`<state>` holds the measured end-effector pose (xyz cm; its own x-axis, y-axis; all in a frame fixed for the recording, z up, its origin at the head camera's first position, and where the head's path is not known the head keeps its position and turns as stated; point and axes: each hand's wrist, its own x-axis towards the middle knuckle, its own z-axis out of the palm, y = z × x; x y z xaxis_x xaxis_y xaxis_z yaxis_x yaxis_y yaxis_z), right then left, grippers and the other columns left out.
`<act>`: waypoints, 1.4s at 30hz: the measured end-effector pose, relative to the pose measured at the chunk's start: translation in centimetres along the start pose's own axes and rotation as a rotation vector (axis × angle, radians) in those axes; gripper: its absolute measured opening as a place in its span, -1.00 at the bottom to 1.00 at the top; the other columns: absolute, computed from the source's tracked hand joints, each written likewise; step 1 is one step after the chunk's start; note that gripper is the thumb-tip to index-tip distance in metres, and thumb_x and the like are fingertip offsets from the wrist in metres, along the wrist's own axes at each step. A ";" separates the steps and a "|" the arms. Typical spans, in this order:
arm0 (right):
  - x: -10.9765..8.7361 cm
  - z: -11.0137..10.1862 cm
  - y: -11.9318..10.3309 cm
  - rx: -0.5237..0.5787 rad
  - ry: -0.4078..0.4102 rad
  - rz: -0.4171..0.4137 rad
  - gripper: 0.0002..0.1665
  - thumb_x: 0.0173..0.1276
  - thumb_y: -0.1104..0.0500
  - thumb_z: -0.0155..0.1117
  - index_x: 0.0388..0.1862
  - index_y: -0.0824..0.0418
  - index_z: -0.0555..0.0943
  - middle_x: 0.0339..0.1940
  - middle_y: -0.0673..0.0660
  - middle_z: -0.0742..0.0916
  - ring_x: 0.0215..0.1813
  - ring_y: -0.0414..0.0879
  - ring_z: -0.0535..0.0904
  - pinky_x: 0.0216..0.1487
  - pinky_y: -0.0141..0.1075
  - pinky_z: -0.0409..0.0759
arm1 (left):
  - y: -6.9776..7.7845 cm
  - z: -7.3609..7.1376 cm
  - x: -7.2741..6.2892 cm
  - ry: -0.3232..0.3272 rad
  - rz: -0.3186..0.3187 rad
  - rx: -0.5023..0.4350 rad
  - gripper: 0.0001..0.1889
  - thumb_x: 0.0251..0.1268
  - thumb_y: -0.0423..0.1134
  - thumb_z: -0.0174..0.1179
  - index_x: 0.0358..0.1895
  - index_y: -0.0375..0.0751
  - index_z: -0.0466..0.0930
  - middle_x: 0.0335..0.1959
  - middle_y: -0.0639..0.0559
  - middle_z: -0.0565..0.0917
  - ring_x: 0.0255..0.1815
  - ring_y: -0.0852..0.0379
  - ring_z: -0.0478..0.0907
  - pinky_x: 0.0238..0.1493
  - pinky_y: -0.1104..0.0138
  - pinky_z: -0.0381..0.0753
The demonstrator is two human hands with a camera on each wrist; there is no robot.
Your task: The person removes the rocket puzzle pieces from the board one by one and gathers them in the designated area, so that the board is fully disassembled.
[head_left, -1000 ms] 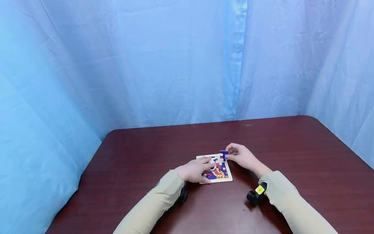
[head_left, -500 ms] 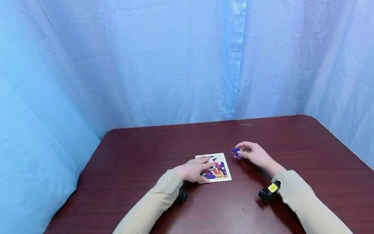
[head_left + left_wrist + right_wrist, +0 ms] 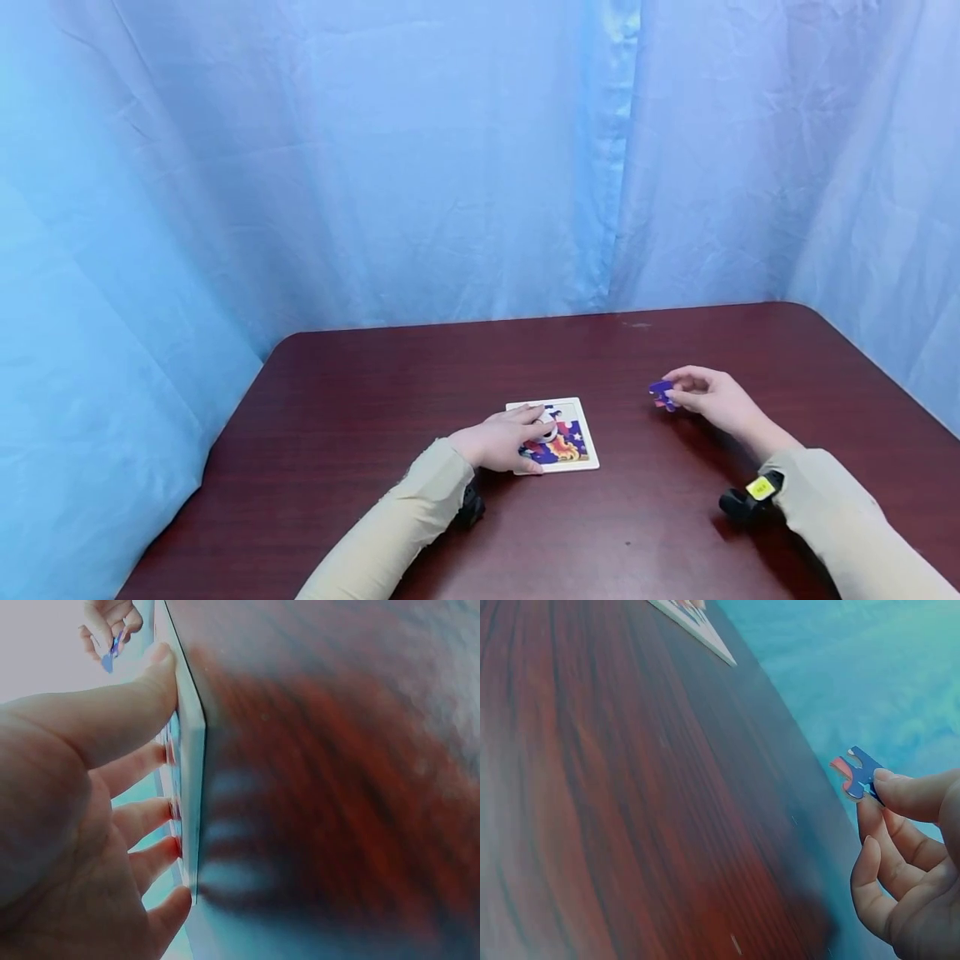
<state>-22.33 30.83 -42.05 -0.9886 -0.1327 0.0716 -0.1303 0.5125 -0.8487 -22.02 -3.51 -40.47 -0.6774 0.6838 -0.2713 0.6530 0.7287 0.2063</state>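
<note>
A small square jigsaw puzzle in a white frame lies flat on the table, its picture purple, orange and white. My left hand rests on the puzzle's left side, fingers spread; in the left wrist view its fingertips touch the face of the board. A bare pale patch shows at the board's upper right corner. My right hand is well to the right, pinching a purple puzzle piece between thumb and fingers above the table. In the right wrist view the piece shows knobs, notches and a pink corner.
The dark red wooden table stretches around the puzzle. Blue curtains hang behind and at both sides. Black wrist cameras, one with a yellow label, sit under both cuffs.
My right hand has lifted the purple piece away from the puzzle's upper right corner and carried it to the right. My left hand has stayed on the board.
</note>
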 end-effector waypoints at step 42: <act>-2.5 -5.7 4.3 -0.308 0.015 -0.012 -0.64 0.24 0.26 0.31 -0.05 0.47 0.55 -0.43 0.02 0.65 -0.48 -0.31 0.46 -0.44 -0.44 0.45 | 0.0 -0.1 0.1 -0.005 -0.001 0.011 -0.25 0.22 0.06 0.21 0.47 0.16 0.13 0.53 0.08 0.05 0.54 0.12 -0.07 0.47 0.20 0.02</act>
<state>-20.89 38.16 -42.89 -0.9876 -0.1287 0.0902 -0.1563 0.7446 -0.6490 -22.16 -3.44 -40.42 -0.6760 0.6831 -0.2765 0.6561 0.7287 0.1961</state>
